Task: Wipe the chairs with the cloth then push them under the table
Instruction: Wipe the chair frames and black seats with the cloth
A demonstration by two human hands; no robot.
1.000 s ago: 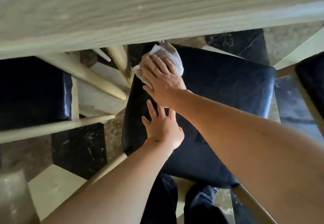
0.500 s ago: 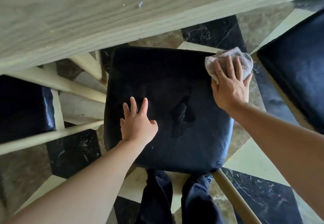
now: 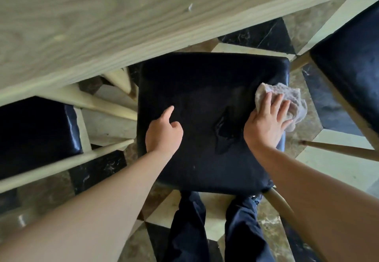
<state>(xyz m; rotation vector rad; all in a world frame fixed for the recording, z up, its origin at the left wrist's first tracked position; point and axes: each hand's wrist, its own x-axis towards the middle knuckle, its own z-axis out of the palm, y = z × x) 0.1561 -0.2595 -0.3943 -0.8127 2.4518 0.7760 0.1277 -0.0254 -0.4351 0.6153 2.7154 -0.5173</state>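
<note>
Clearly the wiping is only in its middle. The right hand (image 3: pixel 266 122) lies flat, fingers spread, and presses the cloth (image 3: pixel 287 99) on the right edge of the middle chair's (image 3: pixel 205 89) dark seat. The left hand (image 3: pixel 164 133) rests on the seat, loosely curled with the index finger out, holding nothing. This chair stands mostly outside the table (image 3: pixel 102 26) — pushing is not yet done. Two other chairs — left (image 3: pixel 34 136) and right (image 3: pixel 348 73) — show only in part. No writing is readable.
</note>
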